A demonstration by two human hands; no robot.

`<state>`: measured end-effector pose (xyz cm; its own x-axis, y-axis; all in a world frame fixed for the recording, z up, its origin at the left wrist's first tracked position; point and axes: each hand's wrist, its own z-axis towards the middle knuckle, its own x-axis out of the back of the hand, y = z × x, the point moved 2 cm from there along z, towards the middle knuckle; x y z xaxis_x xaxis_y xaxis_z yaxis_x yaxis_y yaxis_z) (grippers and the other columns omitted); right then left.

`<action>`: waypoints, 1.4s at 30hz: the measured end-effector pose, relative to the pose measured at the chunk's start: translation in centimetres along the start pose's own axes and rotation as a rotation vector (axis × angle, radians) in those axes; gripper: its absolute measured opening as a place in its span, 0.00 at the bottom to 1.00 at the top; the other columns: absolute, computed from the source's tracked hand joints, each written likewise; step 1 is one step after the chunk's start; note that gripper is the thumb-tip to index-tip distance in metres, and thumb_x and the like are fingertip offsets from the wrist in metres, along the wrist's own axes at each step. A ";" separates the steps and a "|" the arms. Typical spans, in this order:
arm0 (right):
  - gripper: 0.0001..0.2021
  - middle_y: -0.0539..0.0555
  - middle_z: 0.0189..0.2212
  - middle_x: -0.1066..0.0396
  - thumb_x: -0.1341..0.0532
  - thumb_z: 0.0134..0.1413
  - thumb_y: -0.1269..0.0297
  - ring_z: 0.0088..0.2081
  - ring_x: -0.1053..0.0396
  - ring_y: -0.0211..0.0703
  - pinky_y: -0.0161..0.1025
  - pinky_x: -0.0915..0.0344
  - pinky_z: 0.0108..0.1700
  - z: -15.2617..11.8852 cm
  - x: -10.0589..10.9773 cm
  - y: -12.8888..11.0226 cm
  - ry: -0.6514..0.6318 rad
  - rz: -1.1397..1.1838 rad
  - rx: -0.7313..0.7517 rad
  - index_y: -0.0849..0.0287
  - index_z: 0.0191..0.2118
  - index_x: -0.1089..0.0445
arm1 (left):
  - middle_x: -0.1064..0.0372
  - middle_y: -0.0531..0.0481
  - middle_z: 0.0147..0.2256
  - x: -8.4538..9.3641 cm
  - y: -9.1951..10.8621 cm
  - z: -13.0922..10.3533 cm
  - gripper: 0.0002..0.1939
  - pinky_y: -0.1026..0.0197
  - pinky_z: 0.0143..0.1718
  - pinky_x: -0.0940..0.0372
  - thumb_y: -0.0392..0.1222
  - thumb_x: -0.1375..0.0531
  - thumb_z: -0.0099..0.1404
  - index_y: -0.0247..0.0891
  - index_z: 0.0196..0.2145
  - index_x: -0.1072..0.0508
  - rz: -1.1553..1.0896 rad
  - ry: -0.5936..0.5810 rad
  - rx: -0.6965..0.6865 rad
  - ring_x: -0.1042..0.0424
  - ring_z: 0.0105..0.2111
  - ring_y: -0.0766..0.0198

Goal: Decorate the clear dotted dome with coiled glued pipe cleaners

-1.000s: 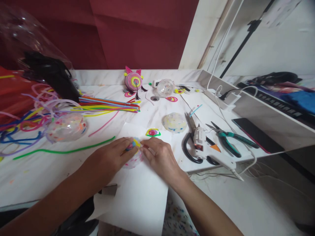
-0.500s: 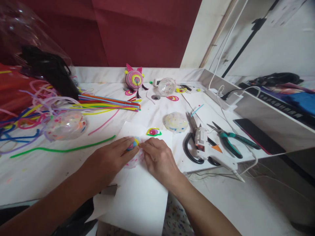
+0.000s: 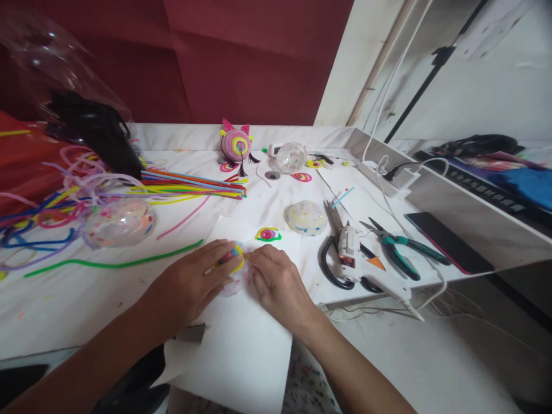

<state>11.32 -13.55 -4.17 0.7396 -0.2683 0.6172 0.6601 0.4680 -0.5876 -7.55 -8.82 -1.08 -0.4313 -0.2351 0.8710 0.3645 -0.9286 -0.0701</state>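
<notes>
Just in front of me, a clear, pink-speckled plastic dome (image 3: 236, 286) rests over a sheet of white paper (image 3: 245, 345). My left hand (image 3: 190, 279) is closed on the dome from the left, its fingers pressed over a small yellow, blue and pink fuzzy piece (image 3: 237, 253) on top. From the right, my right hand (image 3: 276, 282) touches the dome's edge with finger and thumb pinched beside the yellow strip; what the pinch holds is hidden. Just beyond the hands lies a flat eye shape (image 3: 268, 234) of coloured pipe cleaner.
A glue gun (image 3: 357, 261), black-handled scissors (image 3: 330, 267), green-handled pliers (image 3: 399, 247) and a phone (image 3: 448, 241) lie right. Pipe cleaners (image 3: 194, 184) and a speckled dome (image 3: 121, 221) are left. Another dome (image 3: 305, 217) sits centre right; a pink eared ball (image 3: 236, 145) stands behind.
The view has shifted slightly. My left fingers have shifted a little, and more of the yellow strip shows between the hands. Both hands stay at the dome.
</notes>
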 end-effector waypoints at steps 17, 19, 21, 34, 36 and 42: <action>0.17 0.59 0.34 0.27 0.47 0.58 0.80 0.37 0.30 0.50 0.47 0.34 0.42 0.3 -0.7 0.0 0.085 -0.207 0.147 0.65 0.47 0.24 | 0.28 0.36 0.56 -0.6 0.0 -0.3 0.16 0.51 0.58 0.29 0.42 0.50 0.76 0.34 0.55 0.32 0.035 0.016 -0.028 0.29 0.59 0.53; 0.18 0.59 0.36 0.27 0.47 0.57 0.80 0.39 0.31 0.50 0.47 0.33 0.43 0.2 -0.7 0.1 0.040 -0.187 0.104 0.64 0.48 0.25 | 0.27 0.37 0.55 -0.6 0.0 -0.3 0.16 0.50 0.59 0.29 0.41 0.49 0.75 0.35 0.56 0.32 0.026 0.020 -0.032 0.29 0.59 0.54; 0.19 0.59 0.37 0.27 0.47 0.57 0.79 0.40 0.31 0.50 0.46 0.32 0.44 0.0 -0.6 0.1 0.017 -0.162 0.068 0.63 0.50 0.26 | 0.28 0.39 0.56 -0.5 0.0 -0.4 0.16 0.49 0.60 0.30 0.39 0.49 0.75 0.36 0.57 0.32 0.005 0.019 -0.030 0.30 0.59 0.54; 0.17 0.58 0.39 0.25 0.47 0.61 0.78 0.41 0.29 0.48 0.45 0.31 0.44 -0.2 -0.3 0.2 0.049 -0.067 0.052 0.61 0.50 0.27 | 0.30 0.39 0.58 -0.8 -1.1 -1.3 0.23 0.48 0.59 0.30 0.42 0.49 0.75 0.38 0.65 0.41 0.034 0.034 0.165 0.30 0.59 0.52; 0.15 0.58 0.39 0.25 0.46 0.63 0.77 0.41 0.28 0.48 0.45 0.31 0.44 -0.2 -0.2 0.2 0.058 -0.060 0.043 0.62 0.50 0.27 | 0.28 0.38 0.56 -0.8 -1.1 -1.2 0.21 0.48 0.58 0.29 0.43 0.50 0.75 0.36 0.63 0.40 0.066 0.035 0.178 0.28 0.57 0.52; 0.13 0.58 0.38 0.24 0.45 0.66 0.74 0.40 0.28 0.47 0.45 0.31 0.44 0.0 -0.2 0.2 0.089 -0.071 0.049 0.61 0.49 0.26 | 0.26 0.39 0.53 -0.9 -1.0 -1.3 0.18 0.49 0.56 0.27 0.43 0.50 0.76 0.35 0.59 0.35 0.083 0.037 0.217 0.25 0.53 0.52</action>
<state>11.35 -13.38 -4.40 0.7012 -0.3747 0.6066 0.7058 0.4851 -0.5163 -8.56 -8.02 -2.45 -0.4213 -0.3218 0.8479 0.5671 -0.8231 -0.0306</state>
